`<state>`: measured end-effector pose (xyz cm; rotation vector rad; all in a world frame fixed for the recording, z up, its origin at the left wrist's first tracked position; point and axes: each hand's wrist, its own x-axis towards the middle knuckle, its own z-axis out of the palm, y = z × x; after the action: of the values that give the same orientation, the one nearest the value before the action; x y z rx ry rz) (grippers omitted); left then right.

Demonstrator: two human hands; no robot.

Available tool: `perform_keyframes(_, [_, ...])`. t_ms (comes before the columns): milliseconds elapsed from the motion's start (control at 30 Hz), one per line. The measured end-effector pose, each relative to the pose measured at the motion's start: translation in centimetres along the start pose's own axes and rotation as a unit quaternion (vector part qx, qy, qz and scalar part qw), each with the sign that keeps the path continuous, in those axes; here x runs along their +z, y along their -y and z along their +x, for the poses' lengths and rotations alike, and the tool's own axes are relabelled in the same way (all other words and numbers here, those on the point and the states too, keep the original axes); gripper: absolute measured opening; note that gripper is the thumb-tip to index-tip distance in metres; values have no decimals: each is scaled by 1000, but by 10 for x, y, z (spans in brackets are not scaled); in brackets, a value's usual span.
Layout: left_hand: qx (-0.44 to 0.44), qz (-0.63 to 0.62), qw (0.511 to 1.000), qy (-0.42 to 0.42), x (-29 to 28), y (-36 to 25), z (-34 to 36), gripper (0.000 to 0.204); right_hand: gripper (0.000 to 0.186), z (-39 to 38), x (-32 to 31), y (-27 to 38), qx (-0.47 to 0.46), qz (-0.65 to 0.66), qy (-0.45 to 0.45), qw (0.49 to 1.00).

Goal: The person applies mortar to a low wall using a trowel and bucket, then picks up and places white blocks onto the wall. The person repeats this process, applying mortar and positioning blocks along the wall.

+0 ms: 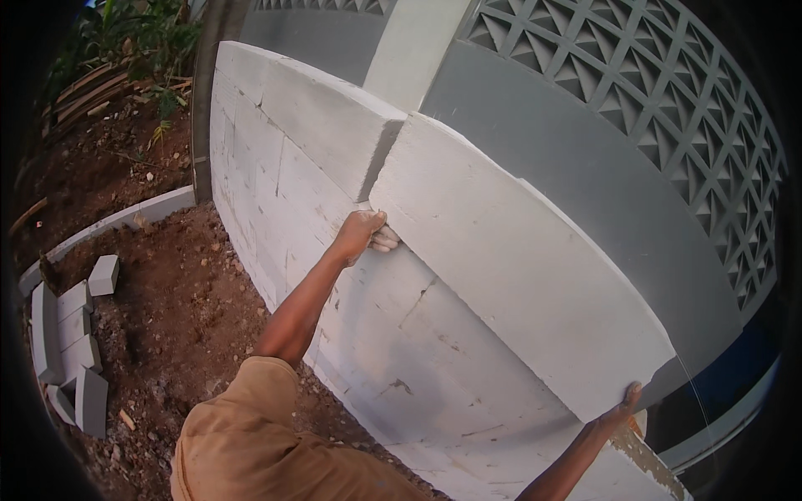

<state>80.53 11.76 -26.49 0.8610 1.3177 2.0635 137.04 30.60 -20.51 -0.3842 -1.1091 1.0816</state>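
Observation:
A large white aerated concrete block [518, 259] is between my two hands, at the top of a wall of the same white blocks [393, 334]. My left hand [366, 234] grips its lower left corner, with the fingers curled beneath the bottom edge. At the far right end my right hand [625, 407] holds the lower corner, thumb on the front face; its other fingers are mostly hidden. The block juts out from the wall face below. A narrow dark gap, wider toward the bottom, separates it from the neighbouring block [326, 117] on its left.
Behind stands a grey wall [535, 142] with a patterned vent-block screen [635, 83] and a pale column [413, 50]. Grey mortar [647, 459] covers the wall top at lower right. Several loose blocks [90, 401] lie on brown soil [175, 309] at left, near a low curb [125, 219].

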Motion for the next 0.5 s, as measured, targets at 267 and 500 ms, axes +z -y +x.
perform_keyframes(267, [-26,50,998,9,-28,12,10,41,76,10,5,-35,-10,1,113,994])
perform_keyframes(500, [-32,30,999,-23,-28,18,14,39,83,3,27,-45,18,-14,7,1000])
